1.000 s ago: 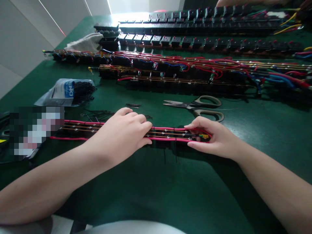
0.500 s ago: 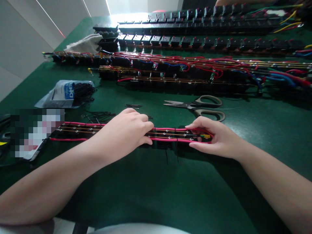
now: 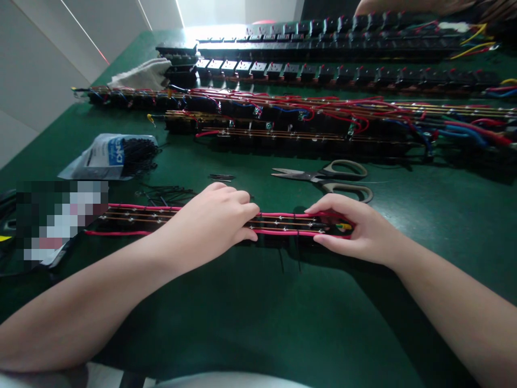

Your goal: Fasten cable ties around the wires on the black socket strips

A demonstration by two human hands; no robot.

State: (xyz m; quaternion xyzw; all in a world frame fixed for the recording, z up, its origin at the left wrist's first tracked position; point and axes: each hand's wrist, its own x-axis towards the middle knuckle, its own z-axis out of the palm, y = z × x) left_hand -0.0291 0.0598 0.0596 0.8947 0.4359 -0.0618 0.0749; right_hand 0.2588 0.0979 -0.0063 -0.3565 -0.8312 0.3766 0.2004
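Observation:
A long socket-strip assembly [image 3: 278, 222] with copper rails and a red wire [image 3: 270, 233] along both edges lies crosswise before me. My left hand [image 3: 226, 215] grips it across the middle, fingers on the far edge and thumb on the near one. Around its right end, my right hand [image 3: 353, 226] is closed, thumb and fingers on the red wire at either side. Between those fingers a yellow-green wire end [image 3: 343, 227] shows. Thin black cable ties [image 3: 299, 253] bind the wire, their tails hanging over the near edge.
Scissors [image 3: 323, 175] lie open just beyond my right hand. Loose cable ties [image 3: 167, 194] and a plastic bag of them [image 3: 111, 157] are at the left. Wired strips [image 3: 258, 102] and rows of black sockets [image 3: 291, 71] span the back. Another person's arm [image 3: 404, 6] shows at the far edge.
The strip has shifted slightly to the right, my left hand moving with it. My right hand stays at nearly the same spot around the end.

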